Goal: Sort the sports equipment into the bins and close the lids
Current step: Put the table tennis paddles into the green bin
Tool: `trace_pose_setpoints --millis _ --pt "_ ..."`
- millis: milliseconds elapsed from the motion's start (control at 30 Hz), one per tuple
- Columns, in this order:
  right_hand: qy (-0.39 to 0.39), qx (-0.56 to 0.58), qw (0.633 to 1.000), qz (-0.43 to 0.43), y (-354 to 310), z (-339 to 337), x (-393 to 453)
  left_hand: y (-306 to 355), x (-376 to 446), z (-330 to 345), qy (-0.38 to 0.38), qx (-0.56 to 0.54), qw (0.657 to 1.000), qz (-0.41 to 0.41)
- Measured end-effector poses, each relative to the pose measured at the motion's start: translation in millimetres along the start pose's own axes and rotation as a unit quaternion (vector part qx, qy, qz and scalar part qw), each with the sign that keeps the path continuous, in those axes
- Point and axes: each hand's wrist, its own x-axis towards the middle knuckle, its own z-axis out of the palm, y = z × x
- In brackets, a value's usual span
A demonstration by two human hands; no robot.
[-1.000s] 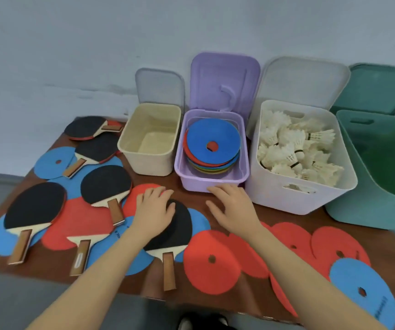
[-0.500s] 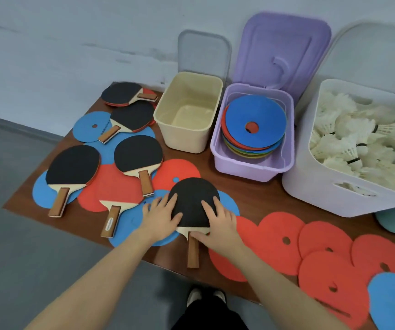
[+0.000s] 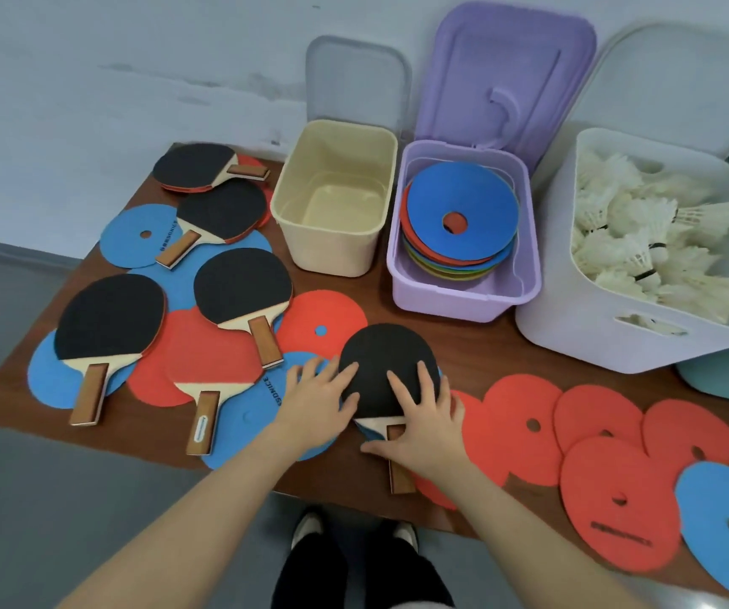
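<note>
1. Here, the left hand (image 3: 316,395) and the right hand (image 3: 424,426) are lying flat with released fingers on a black paddle (image 3: 386,367) at the counter's (image 3: 477,345) near edge.
2. Red discs (image 3: 525,426) and blue discs (image 3: 147,235) are crowding around it.
3. The cream bin (image 3: 336,252) and the purple bin (image 3: 455,296) are standing open behind.

The worktop (image 3: 542,367) shows brown wood grain with a slight sheen. The table tennis paddle (image 3: 386,367) under the fingers (image 3: 402,389) has a matt black rubber face, a pale wooden blade and a darker varnished wooden handle. The flat marker discs (image 3: 525,432) look like matt, finely textured rubber or foam. The cream bin (image 3: 331,252), purple bin (image 3: 450,301) and white bin (image 3: 573,336) are smooth plastic. The shuttlecocks (image 3: 630,239) are white feather.
</note>
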Motion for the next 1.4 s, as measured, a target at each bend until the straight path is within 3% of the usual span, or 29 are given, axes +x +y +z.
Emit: trace_pose_setpoints --millis 133,300,533,700,900,1000,1167,1400 --pt "0.070 0.017 0.997 0.039 -17.6 4.8 3.1 -23.2 -0.1 -10.5 0.039 0.020 0.999 0.024" --pt "0.161 0.039 0.983 0.081 -40.0 6.4 4.2 -64.4 7.2 -31.4 0.078 -0.037 0.992 -0.097" --pt "0.165 0.112 0.968 0.152 -56.4 -1.5 13.2 -103.3 42.3 -46.6 -0.004 -0.070 0.974 -0.217" --pt "0.168 0.126 0.966 0.150 -67.6 -1.2 21.1 -108.7 43.0 -36.0 -0.014 -0.077 0.979 -0.188" --pt "0.182 0.120 0.967 0.131 -74.9 10.8 20.2 -157.0 21.4 -37.2 -0.043 -0.015 0.999 -0.028" --pt "0.197 0.124 0.965 0.119 -82.0 16.6 23.3 -166.8 12.4 -36.1 -0.034 -0.016 0.999 -0.039" --pt "0.116 0.031 0.985 0.127 -90.9 15.6 34.1 -154.8 31.3 -41.4 -0.022 -0.063 0.981 -0.181" --pt "0.048 0.015 0.979 0.198 -108.3 17.0 37.2 -144.1 52.6 -41.1 0.004 -0.054 0.977 -0.205"
